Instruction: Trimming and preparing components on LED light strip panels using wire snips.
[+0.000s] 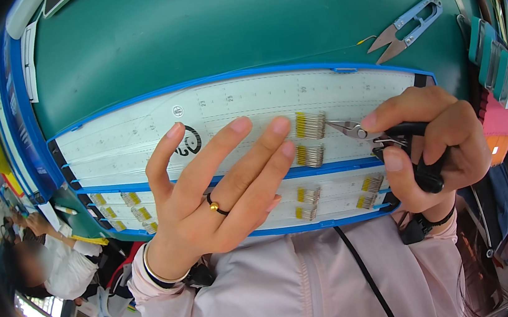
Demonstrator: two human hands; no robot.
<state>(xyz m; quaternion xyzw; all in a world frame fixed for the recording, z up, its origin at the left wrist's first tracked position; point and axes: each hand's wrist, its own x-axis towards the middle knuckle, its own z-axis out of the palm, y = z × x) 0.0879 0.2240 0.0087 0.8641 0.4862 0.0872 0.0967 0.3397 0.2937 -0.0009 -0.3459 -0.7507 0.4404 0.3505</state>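
A long blue-edged case (248,103) lies opened across the table, its white beds printed with a ruler scale. Two rows of small metal hooks with yellow ends, an upper row (311,125) and a lower row (310,156), sit on the far bed. My left hand (220,190) spreads flat over the case, its fingertips beside these rows and nothing seen in its grasp. In my right hand (439,137) is a pair of small black-handled pliers (354,129); the jaw tips reach the right end of the upper row. Whether they grip a hook is too small to tell.
Blue-handled thread snips (414,22) lie at the back right of the green table (202,33). More yellow-ended hooks (307,195) fill the near bed. Blue folders (27,121) stand at the left; beyond them a person in white (72,267) works. Teal-edged items (486,47) are at right.
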